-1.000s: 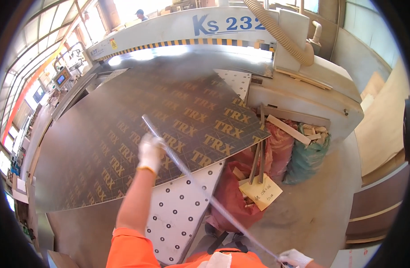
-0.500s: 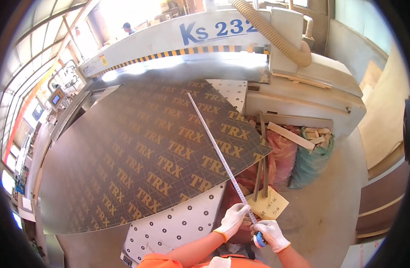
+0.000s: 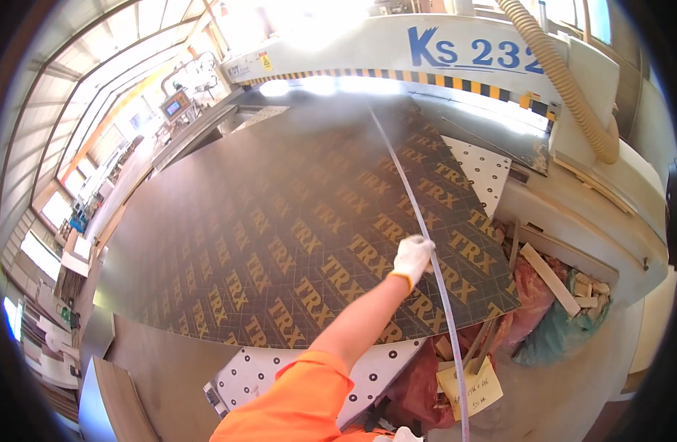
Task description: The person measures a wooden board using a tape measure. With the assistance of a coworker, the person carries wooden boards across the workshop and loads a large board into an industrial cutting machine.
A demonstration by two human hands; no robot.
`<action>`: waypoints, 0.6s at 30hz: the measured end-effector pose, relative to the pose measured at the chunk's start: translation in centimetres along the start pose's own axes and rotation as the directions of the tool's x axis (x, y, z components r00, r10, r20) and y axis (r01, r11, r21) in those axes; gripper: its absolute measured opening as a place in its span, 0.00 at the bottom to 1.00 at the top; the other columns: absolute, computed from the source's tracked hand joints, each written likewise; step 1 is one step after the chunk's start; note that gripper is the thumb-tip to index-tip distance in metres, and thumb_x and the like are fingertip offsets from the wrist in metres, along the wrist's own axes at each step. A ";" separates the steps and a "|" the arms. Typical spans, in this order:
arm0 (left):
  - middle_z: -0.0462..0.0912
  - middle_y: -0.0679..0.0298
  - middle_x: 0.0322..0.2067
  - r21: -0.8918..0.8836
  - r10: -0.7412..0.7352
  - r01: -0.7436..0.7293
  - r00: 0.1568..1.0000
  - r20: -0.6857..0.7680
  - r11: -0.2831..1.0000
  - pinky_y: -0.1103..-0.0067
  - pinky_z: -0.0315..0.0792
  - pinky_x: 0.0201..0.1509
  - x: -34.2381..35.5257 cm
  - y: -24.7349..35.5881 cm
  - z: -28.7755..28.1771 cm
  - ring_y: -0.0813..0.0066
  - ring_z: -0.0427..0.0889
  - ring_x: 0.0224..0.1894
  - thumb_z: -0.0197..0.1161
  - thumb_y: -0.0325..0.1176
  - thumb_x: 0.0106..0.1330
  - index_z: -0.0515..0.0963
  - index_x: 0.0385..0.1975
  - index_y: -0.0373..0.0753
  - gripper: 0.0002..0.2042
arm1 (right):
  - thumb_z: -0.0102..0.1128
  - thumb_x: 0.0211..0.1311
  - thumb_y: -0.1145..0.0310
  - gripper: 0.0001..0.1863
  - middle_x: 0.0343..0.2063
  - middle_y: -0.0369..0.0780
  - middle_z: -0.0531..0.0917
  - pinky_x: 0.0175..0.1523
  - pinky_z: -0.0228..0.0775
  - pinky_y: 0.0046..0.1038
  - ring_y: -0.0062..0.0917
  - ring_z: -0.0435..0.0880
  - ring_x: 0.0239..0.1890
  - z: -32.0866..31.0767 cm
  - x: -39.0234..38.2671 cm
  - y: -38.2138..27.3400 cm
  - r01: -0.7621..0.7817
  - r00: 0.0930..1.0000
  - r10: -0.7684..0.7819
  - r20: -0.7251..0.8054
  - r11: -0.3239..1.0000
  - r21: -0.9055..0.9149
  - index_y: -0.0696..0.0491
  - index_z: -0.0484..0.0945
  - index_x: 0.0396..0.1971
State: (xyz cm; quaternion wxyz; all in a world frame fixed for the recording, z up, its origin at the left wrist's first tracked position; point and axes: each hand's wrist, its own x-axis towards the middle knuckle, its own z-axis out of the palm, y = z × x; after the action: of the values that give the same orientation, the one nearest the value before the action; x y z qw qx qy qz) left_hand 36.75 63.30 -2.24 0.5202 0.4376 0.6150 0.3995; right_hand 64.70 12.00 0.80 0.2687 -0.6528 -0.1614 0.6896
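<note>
My left hand [image 3: 413, 258], in a white glove, reaches out over a large dark board [image 3: 279, 243] with repeated gold print. Its fingers are closed at the edge of a tape measure's long pale blade [image 3: 405, 180]. The blade runs from the far part of the board, past my hand, and over the near edge to the bottom of the picture. The case of the tape measure is out of sight, and so is my right hand. Beneath the board, white support tables [image 3: 375, 365] with round dark dots stick out.
A large pale machine beam [image 3: 353, 51] with a yellow-and-black striped edge spans the far side; a ribbed hose [image 3: 567, 81] hangs at its right. Red and teal sacks [image 3: 556, 340] of wood offcuts stand at right, near a handwritten yellow card [image 3: 471, 390]. A control screen [image 3: 176, 107] is at far left.
My left hand has moved forward along the blade, from before the board's near edge to above the board. My right hand and the tape case have left the view, which has shifted left.
</note>
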 end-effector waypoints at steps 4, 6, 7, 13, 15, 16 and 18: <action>0.90 0.53 0.45 0.159 0.043 -0.063 0.991 0.126 0.985 0.64 0.83 0.59 2.4 1.1 -2.0 0.59 0.92 0.47 0.63 0.46 0.75 0.82 0.60 0.35 0.23 | 0.63 0.76 0.64 0.11 0.26 0.36 0.87 0.28 0.70 0.21 0.18 0.81 0.23 2.6 -0.2 -3.2 -0.010 0.965 0.054 -0.258 0.986 0.168 0.56 0.87 0.39; 0.87 0.52 0.50 0.695 0.454 -0.364 0.889 0.061 0.620 0.59 0.78 0.64 3.7 -1.1 -3.5 0.51 0.87 0.55 0.63 0.50 0.74 0.79 0.63 0.38 0.26 | 0.61 0.76 0.66 0.10 0.27 0.37 0.87 0.30 0.71 0.21 0.20 0.83 0.25 2.9 2.7 -6.8 -0.002 0.997 0.004 -0.071 1.000 0.028 0.57 0.87 0.39; 0.84 0.50 0.53 0.785 0.487 -0.400 0.861 0.146 0.473 0.57 0.74 0.65 4.4 -1.9 -4.9 0.48 0.81 0.61 0.67 0.51 0.71 0.76 0.64 0.39 0.28 | 0.60 0.75 0.68 0.10 0.27 0.38 0.87 0.29 0.71 0.22 0.21 0.83 0.24 3.6 4.4 -7.8 0.051 0.991 -0.043 -0.130 0.997 0.059 0.58 0.86 0.40; 0.75 0.47 0.66 0.898 0.688 -0.392 0.708 0.157 0.199 0.53 0.60 0.76 4.7 -7.3 -9.6 0.44 0.70 0.67 0.67 0.49 0.70 0.74 0.66 0.34 0.31 | 0.61 0.74 0.67 0.13 0.24 0.39 0.87 0.27 0.70 0.24 0.20 0.80 0.20 3.4 13.9 -16.2 0.140 0.978 -0.161 -0.132 0.978 -0.157 0.61 0.88 0.35; 0.75 0.47 0.66 0.885 0.648 -0.405 0.742 0.172 0.229 0.52 0.60 0.76 3.9 -6.6 -9.2 0.43 0.70 0.67 0.67 0.49 0.69 0.74 0.65 0.33 0.31 | 0.62 0.72 0.67 0.14 0.24 0.41 0.86 0.27 0.74 0.26 0.23 0.83 0.20 4.4 15.4 -18.3 0.183 0.962 -0.212 -0.172 0.968 -0.169 0.63 0.86 0.35; 0.74 0.46 0.66 0.878 0.638 -0.414 0.749 0.179 0.239 0.52 0.60 0.75 3.9 -6.0 -9.7 0.42 0.70 0.67 0.67 0.49 0.69 0.74 0.65 0.33 0.31 | 0.63 0.69 0.68 0.14 0.24 0.45 0.87 0.27 0.79 0.29 0.27 0.86 0.22 5.6 16.4 -19.9 0.225 0.950 -0.250 -0.188 0.963 -0.146 0.68 0.86 0.35; 0.75 0.46 0.65 0.905 0.687 -0.381 0.710 0.154 0.191 0.51 0.61 0.74 4.4 -7.2 -10.4 0.43 0.70 0.67 0.68 0.48 0.68 0.75 0.64 0.32 0.31 | 0.66 0.69 0.68 0.14 0.25 0.45 0.88 0.29 0.79 0.28 0.27 0.87 0.22 7.4 18.6 -23.1 0.193 0.962 -0.209 -0.174 0.976 -0.104 0.67 0.86 0.36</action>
State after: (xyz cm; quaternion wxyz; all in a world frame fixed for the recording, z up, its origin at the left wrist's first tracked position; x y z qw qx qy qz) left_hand 25.25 65.00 -8.85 -0.0671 0.7662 0.5986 0.2238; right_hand 60.99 42.27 -0.37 0.3226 -0.7049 -0.2310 0.5880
